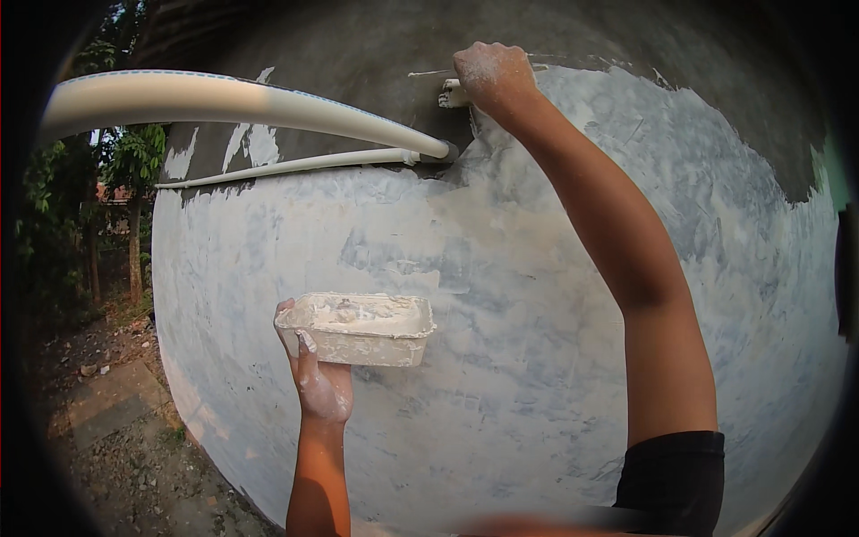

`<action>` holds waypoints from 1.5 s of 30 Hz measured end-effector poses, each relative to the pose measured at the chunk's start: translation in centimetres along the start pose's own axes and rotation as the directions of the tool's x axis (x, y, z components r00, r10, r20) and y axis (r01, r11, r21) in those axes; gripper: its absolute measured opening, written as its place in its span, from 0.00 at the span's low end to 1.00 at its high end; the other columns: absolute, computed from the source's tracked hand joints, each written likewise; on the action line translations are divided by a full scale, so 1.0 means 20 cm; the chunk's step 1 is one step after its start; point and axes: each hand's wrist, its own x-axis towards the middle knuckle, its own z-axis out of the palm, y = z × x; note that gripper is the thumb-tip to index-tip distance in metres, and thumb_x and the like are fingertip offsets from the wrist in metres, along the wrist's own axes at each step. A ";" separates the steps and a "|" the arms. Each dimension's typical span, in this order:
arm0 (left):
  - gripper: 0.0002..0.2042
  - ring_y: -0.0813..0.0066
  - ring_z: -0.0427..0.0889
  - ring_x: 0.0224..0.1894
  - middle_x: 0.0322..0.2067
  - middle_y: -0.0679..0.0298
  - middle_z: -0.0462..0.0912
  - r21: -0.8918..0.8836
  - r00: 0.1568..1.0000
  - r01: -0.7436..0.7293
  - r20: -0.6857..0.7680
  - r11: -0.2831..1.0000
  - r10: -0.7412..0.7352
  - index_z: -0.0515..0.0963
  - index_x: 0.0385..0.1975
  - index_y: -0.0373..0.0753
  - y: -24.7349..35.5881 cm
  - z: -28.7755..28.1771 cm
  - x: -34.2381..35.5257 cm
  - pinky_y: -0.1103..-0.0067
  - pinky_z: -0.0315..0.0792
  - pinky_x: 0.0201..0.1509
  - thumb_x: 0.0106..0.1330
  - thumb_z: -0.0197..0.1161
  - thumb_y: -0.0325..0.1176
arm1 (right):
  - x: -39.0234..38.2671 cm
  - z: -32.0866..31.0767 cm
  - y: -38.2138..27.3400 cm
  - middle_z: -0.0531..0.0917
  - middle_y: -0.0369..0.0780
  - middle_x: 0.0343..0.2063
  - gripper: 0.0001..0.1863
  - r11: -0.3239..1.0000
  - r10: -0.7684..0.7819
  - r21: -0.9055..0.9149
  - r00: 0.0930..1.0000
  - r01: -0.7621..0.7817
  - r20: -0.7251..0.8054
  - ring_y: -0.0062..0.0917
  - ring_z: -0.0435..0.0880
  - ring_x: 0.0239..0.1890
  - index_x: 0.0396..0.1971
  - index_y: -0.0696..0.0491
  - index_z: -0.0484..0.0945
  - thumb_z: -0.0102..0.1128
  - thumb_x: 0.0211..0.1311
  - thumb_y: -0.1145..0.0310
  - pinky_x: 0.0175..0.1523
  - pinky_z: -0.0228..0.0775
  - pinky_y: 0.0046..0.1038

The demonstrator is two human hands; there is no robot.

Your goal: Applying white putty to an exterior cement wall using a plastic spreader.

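My left hand (322, 387) grips a shallow rectangular tub (376, 349) from its left end and underneath, thumb against the near wall. Pale putty (362, 311) lies inside and smears the tub's rim and my fingers. High on the wall, my right hand (497, 76) is closed in a fist around a putty knife (429, 73); its thin edge shows on both sides of the fist, while the handle is hidden. Just left of that hand is a short white, putty-smeared piece (454, 93); I cannot tell whether it belongs to the tool or the wall.
Pale putty covers much of the wall (537, 358); its upper part (358, 54) is bare dark grey. A thick cream pipe (242, 98) and a thinner white pipe (295, 166) run along the upper left. Trees (134, 179) and rubble-strewn ground (134, 465) lie at left.
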 end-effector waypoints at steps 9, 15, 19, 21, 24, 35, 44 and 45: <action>0.32 0.61 0.63 0.64 0.60 0.62 0.64 0.003 0.998 0.032 -0.057 0.999 -0.031 0.54 0.67 0.54 -0.04 -0.01 -0.02 0.60 0.61 0.67 0.67 0.59 0.53 | 0.17 0.19 0.13 0.87 0.41 0.32 0.09 0.989 -0.135 -0.056 0.991 0.136 0.018 0.37 0.87 0.38 0.35 0.45 0.85 0.59 0.56 0.72 0.41 0.80 0.36; 0.30 0.60 0.60 0.67 0.63 0.59 0.62 -0.081 0.996 0.080 -0.041 0.993 -0.084 0.51 0.70 0.51 -0.15 0.02 0.01 0.60 0.57 0.70 0.73 0.49 0.54 | -0.07 0.06 0.15 0.86 0.43 0.36 0.16 0.941 -0.333 0.002 0.924 0.339 0.189 0.38 0.86 0.39 0.42 0.46 0.86 0.61 0.53 0.77 0.43 0.78 0.37; 0.30 0.60 0.60 0.67 0.63 0.59 0.62 -0.116 0.995 0.076 -0.055 0.990 -0.082 0.50 0.70 0.50 -0.15 0.07 0.01 0.60 0.57 0.70 0.73 0.48 0.54 | -0.12 -0.14 0.24 0.86 0.45 0.38 0.17 0.944 -0.329 0.089 0.878 0.318 0.348 0.40 0.84 0.42 0.43 0.48 0.85 0.62 0.52 0.78 0.47 0.76 0.39; 0.30 0.59 0.60 0.68 0.63 0.59 0.62 -0.117 0.997 0.071 -0.026 0.991 -0.075 0.50 0.70 0.50 -0.14 0.06 0.01 0.60 0.56 0.70 0.73 0.48 0.54 | -0.07 -0.21 0.24 0.86 0.45 0.38 0.17 0.961 -0.278 0.112 0.857 0.254 0.435 0.41 0.83 0.44 0.43 0.48 0.85 0.61 0.53 0.79 0.49 0.74 0.40; 0.30 0.60 0.60 0.68 0.64 0.59 0.61 -0.094 0.998 0.060 -0.002 0.994 -0.060 0.50 0.70 0.50 -0.12 0.03 -0.01 0.60 0.56 0.71 0.73 0.48 0.54 | 0.00 -0.23 0.23 0.86 0.44 0.39 0.19 0.974 -0.224 0.111 0.924 0.199 0.310 0.40 0.82 0.45 0.42 0.47 0.86 0.58 0.52 0.81 0.49 0.74 0.39; 0.31 0.60 0.59 0.68 0.65 0.60 0.60 -0.018 0.997 0.043 -0.067 0.999 -0.044 0.50 0.71 0.50 -0.06 -0.03 -0.04 0.59 0.55 0.71 0.73 0.47 0.54 | -0.03 0.29 0.20 0.85 0.45 0.39 0.21 0.887 -0.439 0.149 0.898 0.436 -0.018 0.40 0.82 0.48 0.41 0.47 0.86 0.55 0.49 0.82 0.55 0.74 0.38; 0.30 0.59 0.59 0.68 0.66 0.58 0.59 -0.090 0.996 0.057 -0.065 0.994 -0.063 0.49 0.71 0.48 -0.17 0.05 -0.01 0.58 0.55 0.71 0.74 0.47 0.52 | -0.33 0.08 0.34 0.86 0.46 0.36 0.18 0.884 -0.375 0.369 0.908 0.288 0.189 0.40 0.83 0.45 0.38 0.51 0.87 0.58 0.48 0.83 0.50 0.76 0.38; 0.30 0.58 0.59 0.68 0.65 0.59 0.60 -0.096 0.995 0.068 -0.060 0.993 -0.074 0.49 0.71 0.49 -0.17 0.06 -0.02 0.58 0.56 0.71 0.74 0.47 0.51 | -0.31 0.03 0.34 0.86 0.46 0.36 0.18 0.883 -0.375 0.370 0.908 0.289 0.188 0.40 0.83 0.45 0.38 0.51 0.87 0.58 0.48 0.83 0.50 0.76 0.38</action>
